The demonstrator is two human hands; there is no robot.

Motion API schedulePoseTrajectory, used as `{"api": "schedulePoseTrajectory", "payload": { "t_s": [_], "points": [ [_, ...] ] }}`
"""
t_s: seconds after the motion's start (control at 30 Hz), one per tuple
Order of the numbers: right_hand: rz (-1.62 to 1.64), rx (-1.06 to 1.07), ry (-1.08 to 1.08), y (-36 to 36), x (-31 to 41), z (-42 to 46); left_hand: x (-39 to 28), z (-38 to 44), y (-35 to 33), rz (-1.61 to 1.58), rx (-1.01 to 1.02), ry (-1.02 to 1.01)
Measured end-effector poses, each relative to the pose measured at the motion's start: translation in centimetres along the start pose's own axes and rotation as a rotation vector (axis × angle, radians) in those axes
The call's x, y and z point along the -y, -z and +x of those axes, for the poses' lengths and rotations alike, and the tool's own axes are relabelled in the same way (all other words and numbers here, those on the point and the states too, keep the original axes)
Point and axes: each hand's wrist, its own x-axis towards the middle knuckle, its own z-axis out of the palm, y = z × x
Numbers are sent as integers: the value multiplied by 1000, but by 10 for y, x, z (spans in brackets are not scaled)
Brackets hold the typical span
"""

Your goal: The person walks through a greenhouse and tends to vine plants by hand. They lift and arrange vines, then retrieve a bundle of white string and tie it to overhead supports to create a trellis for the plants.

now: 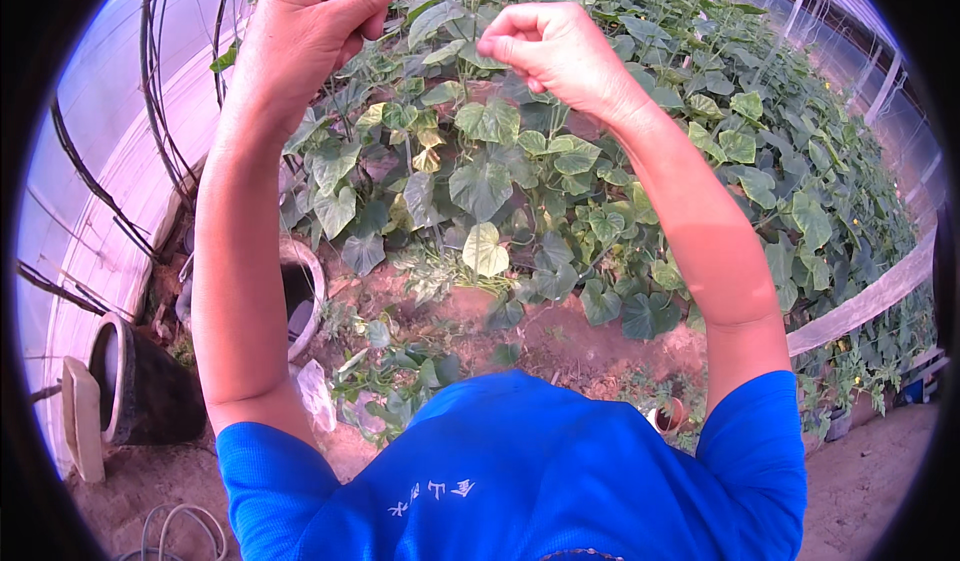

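Observation:
Both arms are raised before the cucumber plants [487,122]. My left hand [330,17] is at the top of the view, its thumb and index finger pressed together and the other fingers curled. Lower and to the right, my right hand [551,51] is also curled in a pinch, its fingertips close to an upright green stem [465,58]. Whether either pinch holds a thin string or tendril is too small to tell. Broad green leaves hang below the hands, and one pale yellow leaf [485,250] stands out low down.
A wide-mouthed pot [319,295] is partly behind my left forearm. A dark bucket [150,388] lies tilted by the greenhouse film wall [112,163], near a hose [176,520]. Cut leaves [401,381] lie on the soil. A small brown pot [670,415] is at right.

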Motion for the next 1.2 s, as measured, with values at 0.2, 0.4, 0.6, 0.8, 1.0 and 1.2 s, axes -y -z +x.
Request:
{"api": "schedulePoseTrajectory", "payload": {
  "t_s": [0.2, 0.4, 0.6, 0.8, 1.0, 1.2],
  "points": [
    [-169, -353, -2, 39, -3, 51, 28, -20, 58, 42, -38, 85],
    [-192, -451, 86, 83, -10, 99, 53, -46, 78, -249, -60, 196],
    [-256, -556, 78, 131, -16, 107, 99, -81, 115, -49, 110, 428],
    [-252, -656, -59, 156, -64, 105, 127, -123, 161, 89, -131, 546],
    [77, -794, -90, 199, -109, 92, 141, -155, 184, 69, -166, 621],
    [19, -833, -233, 247, -153, 85, 124, -183, 194, -167, 61, 549]
  ]
}}
